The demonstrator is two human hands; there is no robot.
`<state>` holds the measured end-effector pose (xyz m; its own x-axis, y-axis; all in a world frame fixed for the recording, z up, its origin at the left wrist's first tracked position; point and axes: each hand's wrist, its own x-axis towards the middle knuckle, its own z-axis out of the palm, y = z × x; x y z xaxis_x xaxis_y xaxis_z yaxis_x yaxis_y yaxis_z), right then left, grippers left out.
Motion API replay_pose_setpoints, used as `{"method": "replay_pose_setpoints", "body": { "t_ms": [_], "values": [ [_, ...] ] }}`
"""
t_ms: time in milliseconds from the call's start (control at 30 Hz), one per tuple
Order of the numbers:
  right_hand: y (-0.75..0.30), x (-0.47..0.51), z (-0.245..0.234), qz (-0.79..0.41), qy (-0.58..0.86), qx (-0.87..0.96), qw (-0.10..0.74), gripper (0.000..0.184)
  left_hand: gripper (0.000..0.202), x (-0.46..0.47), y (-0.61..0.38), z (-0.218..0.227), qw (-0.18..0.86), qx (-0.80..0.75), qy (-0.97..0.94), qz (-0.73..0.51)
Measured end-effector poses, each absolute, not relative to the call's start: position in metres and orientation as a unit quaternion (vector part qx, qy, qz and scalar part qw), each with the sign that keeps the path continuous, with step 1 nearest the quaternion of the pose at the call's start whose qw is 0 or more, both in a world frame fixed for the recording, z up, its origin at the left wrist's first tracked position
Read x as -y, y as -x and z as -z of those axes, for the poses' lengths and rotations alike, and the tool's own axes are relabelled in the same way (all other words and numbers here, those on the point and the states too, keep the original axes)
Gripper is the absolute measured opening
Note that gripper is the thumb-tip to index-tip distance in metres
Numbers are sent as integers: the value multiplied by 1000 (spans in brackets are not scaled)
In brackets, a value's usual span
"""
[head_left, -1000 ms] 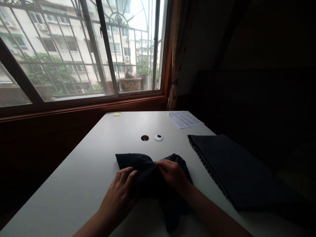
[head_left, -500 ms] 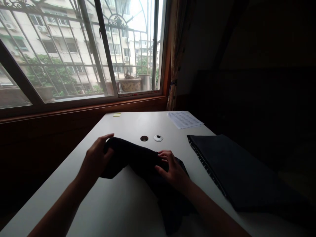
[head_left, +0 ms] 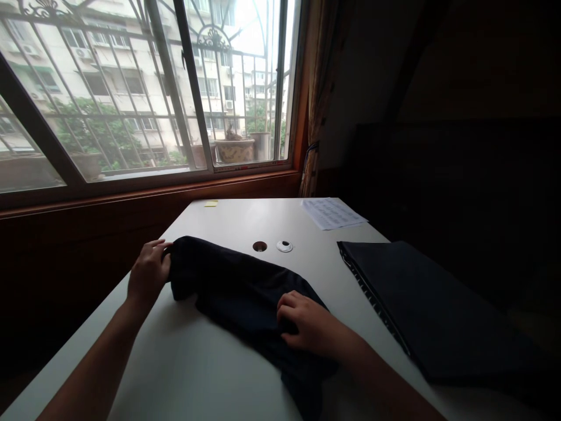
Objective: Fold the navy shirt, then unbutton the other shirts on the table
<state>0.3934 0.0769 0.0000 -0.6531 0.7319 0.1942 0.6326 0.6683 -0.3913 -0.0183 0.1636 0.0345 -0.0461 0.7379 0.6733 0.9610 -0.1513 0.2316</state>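
Observation:
A dark navy piece of cloth (head_left: 236,286), perhaps a garment, lies crumpled and stretched across the white table (head_left: 175,362). At its left end, my left hand (head_left: 149,270) is closed on the fabric, the fingertips curled over its edge. My right hand (head_left: 307,324) has its fingers curled into the cloth right of the middle, gripping a fold. Part of the cloth hangs down toward me below the right wrist, and the forearm hides some of it. Its exact kind cannot be made out in the dim light.
A folded dark cloth (head_left: 421,310) with a toothed-looking edge lies on the right. Printed sheets (head_left: 333,213) and a yellow note (head_left: 211,203) are at the far side. A round cable hole (head_left: 260,247) and its white cap (head_left: 284,246) lie beyond the cloth. A window (head_left: 144,88) stands behind.
My left hand has moved left, pulling the cloth's left end out wider. My right hand has come nearer to me and closed on the fabric. The cloth is more spread out.

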Motion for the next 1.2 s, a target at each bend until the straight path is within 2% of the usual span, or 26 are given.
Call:
{"method": "replay_pose_setpoints", "body": {
  "t_ms": [100,267,367,433,500,600,667,867,1033,1200],
  "values": [
    [-396,-83,3,-109,415,887,172,11,22,-155,2,-12,184,511,752,374],
    [-401,-91,1,-99,503,823,244,9,23,-134,-29,4,72,346,887,296],
    [-408,-95,-4,-164,530,752,357,5,25,-126,-36,10,45,336,897,283],
    [-413,-98,-7,-229,544,687,423,10,35,-125,-37,14,41,342,899,271],
    [-418,-100,-7,-299,546,628,467,18,47,-126,-38,20,45,367,893,257],
    [-424,-103,-3,-384,523,570,505,23,52,-131,-41,29,52,422,872,244],
    [-427,-107,1,-386,519,556,523,24,54,-135,-42,34,54,464,848,251],
    [-453,-127,13,-246,592,540,545,27,59,-141,-28,35,103,552,787,254],
    [-475,-142,21,-188,620,532,545,32,37,-145,0,27,145,601,738,269],
    [-478,-145,24,-173,630,560,509,31,27,-140,20,16,112,588,705,380]
  ]
}}
